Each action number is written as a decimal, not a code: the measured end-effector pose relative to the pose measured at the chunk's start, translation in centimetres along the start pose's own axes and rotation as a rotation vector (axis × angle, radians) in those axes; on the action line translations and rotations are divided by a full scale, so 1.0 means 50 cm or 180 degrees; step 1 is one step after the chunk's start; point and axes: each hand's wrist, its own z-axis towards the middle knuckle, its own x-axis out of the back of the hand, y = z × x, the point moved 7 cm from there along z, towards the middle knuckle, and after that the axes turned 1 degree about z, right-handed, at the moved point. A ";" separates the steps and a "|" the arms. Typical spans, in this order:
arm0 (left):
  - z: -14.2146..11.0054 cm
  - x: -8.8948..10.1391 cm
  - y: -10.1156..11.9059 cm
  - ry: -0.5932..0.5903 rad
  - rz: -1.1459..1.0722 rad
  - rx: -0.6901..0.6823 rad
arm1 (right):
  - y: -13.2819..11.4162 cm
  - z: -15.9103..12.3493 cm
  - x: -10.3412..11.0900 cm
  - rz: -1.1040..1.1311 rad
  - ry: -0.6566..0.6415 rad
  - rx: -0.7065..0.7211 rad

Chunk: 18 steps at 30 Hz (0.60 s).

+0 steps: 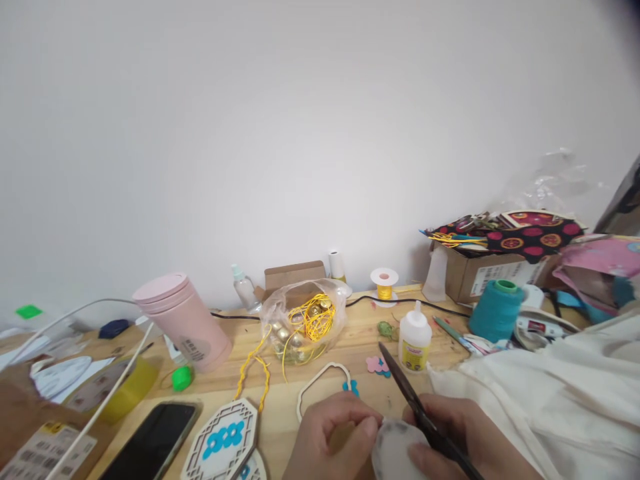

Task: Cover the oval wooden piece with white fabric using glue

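Note:
My left hand (341, 430) is closed, with thumb and forefinger pinched at the left edge of a white rounded piece (397, 453). Grey marks run along that piece's upper rim; whether it is cloth or paper I cannot tell. In my right hand (467, 427) are dark scissors (407, 387), their pointed tip slanting up and left; the handles are mostly hidden. The right thumb also presses on the white piece. Just beyond my left hand lies a thin wooden outline frame (313, 381) with a blue flower shape (351, 387). Pink and blue flower cutouts (377, 365) lie near the scissors' tip.
A glue bottle (415, 340) stands beyond the scissors. Teal thread (495, 312) and white cloth (555, 380) are at right. A bag of bells and yellow cord (305, 323) sits centrally. Leftward are an octagonal ornament (220, 440), a phone (153, 443) and a pink tumbler (185, 323).

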 end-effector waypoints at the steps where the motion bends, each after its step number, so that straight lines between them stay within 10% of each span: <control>1: 0.001 0.000 0.005 -0.0060 0.0240 -0.0095 | 0.004 0.000 0.000 -0.0102 0.0016 -0.0002; 6: 0.005 -0.014 0.028 -0.0266 0.1439 -0.0722 | 0.035 0.007 -0.004 -0.0451 0.0095 0.0006; 12: -0.028 -0.038 0.083 0.0220 0.2593 -0.2658 | 0.039 0.005 -0.007 -0.0477 0.0126 -0.0105; 18: -0.012 0.000 0.073 0.0644 0.2621 -0.1992 | 0.025 -0.005 -0.007 -0.0100 -0.0080 -0.0317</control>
